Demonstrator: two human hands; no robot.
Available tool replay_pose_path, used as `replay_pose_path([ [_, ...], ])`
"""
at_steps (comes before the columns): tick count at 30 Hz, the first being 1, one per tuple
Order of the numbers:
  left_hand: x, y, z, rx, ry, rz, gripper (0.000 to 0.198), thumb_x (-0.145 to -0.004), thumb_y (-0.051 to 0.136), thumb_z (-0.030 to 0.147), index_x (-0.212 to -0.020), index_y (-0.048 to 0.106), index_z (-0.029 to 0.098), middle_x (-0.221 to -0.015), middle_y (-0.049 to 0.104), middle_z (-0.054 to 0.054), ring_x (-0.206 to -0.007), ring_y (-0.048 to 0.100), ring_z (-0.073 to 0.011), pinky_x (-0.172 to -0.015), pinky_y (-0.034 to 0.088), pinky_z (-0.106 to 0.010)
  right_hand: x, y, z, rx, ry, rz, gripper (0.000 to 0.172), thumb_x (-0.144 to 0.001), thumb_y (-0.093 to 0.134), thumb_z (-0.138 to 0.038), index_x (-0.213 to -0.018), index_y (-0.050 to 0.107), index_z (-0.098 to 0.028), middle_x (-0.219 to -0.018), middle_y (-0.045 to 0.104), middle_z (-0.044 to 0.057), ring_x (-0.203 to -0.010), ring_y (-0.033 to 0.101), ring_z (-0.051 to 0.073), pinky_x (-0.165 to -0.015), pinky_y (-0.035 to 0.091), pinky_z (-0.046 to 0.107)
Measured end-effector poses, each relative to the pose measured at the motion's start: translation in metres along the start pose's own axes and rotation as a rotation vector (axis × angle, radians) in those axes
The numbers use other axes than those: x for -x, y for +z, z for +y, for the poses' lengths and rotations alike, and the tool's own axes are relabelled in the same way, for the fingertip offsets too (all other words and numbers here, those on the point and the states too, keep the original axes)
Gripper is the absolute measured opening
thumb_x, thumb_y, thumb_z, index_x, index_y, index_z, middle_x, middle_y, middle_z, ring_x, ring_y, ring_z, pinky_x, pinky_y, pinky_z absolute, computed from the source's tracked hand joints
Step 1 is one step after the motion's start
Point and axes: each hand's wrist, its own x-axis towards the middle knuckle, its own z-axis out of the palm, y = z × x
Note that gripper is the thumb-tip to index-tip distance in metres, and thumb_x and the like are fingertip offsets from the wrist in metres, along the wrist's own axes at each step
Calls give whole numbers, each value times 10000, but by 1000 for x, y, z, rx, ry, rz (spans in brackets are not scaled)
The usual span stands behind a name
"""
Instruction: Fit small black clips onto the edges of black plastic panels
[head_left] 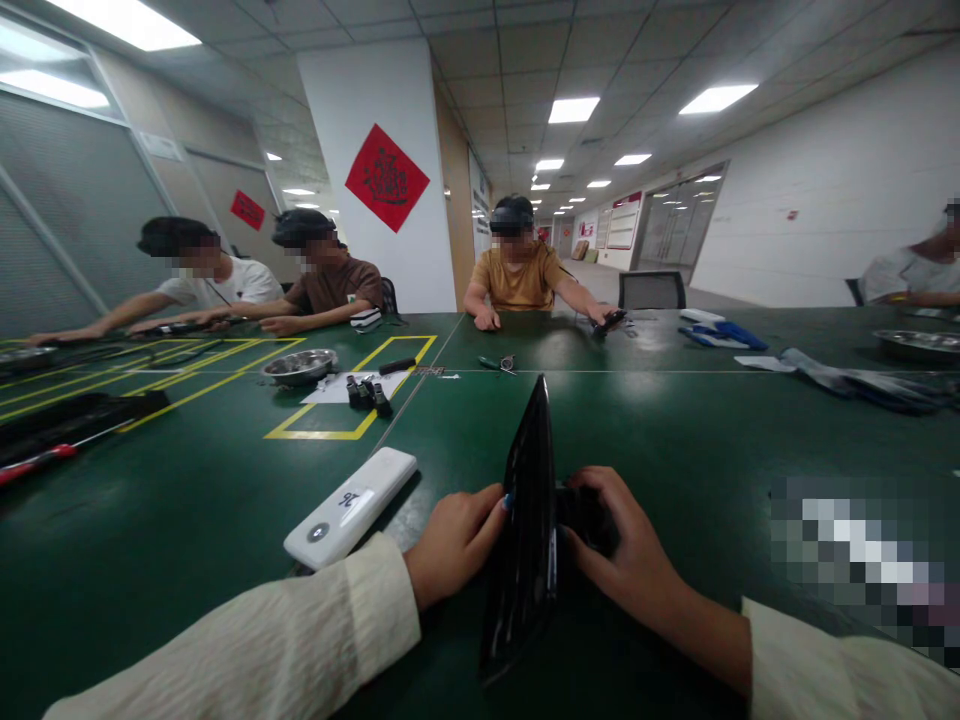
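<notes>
A thin, glossy black panel point(523, 560) stands on edge in front of me, seen nearly side-on. My left hand point(459, 545) presses against its left face, thumb and fingers closed together at the surface. On the other side, my right hand point(630, 545) is wrapped round a dark, chunky black part point(589, 515) that sits against the panel's right face. Whether that part is fixed to the panel, I cannot tell. Beside my left hand lies a white power bank point(351, 508) marked 26.
Farther over the green table point(660, 430) are a metal bowl point(300, 366), small black parts point(367, 394) on white paper, pliers point(496, 363) and a red-handled screwdriver point(45, 462). Several people sit around; one opposite point(517, 270) reaches toward a dark object. Pixelation covers something at right.
</notes>
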Motion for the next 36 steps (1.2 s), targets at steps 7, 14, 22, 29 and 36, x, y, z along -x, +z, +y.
replay_pose_path([
  [7, -1, 2, -1, -8, -76, 25, 366, -943, 214, 376, -795, 493, 191, -685, 600, -24, -617, 577, -165, -587, 383, -254, 1, 0, 3, 2, 1, -3, 276, -780, 578, -284, -1020, 452, -227, -1001, 508, 66, -895, 520, 212, -750, 458, 348],
  [14, 1, 2, 1, -19, -26, 46, 242, -926, 246, 338, -882, 437, 196, -668, 591, -15, -608, 581, -179, -575, 363, -264, 0, 0, 2, -7, 6, -17, 252, -788, 575, -277, -1002, 454, -226, -997, 502, 68, -877, 518, 207, -724, 463, 345],
  [22, 2, 2, 0, -39, -3, 39, 205, -918, 275, 329, -907, 431, 196, -647, 580, -3, -594, 572, -175, -562, 348, -258, 0, 0, 3, -11, 3, -20, 272, -791, 582, -290, -1019, 449, -225, -1009, 498, 68, -904, 514, 213, -760, 452, 358],
  [29, 0, 2, -3, -34, -34, 4, 357, -945, 184, 373, -826, 473, 202, -652, 566, -5, -577, 558, -158, -570, 376, -248, 0, 1, 3, -20, -2, -16, 266, -786, 577, -269, -1013, 446, -223, -1006, 488, 66, -911, 503, 211, -766, 447, 356],
  [36, 0, 0, 0, -55, -20, 0, 350, -934, 210, 369, -833, 494, 192, -688, 591, -22, -627, 583, -171, -613, 403, -261, 0, -1, 1, -15, -24, -13, 243, -797, 569, -280, -1006, 458, -224, -1009, 498, 67, -922, 513, 213, -781, 451, 357],
])
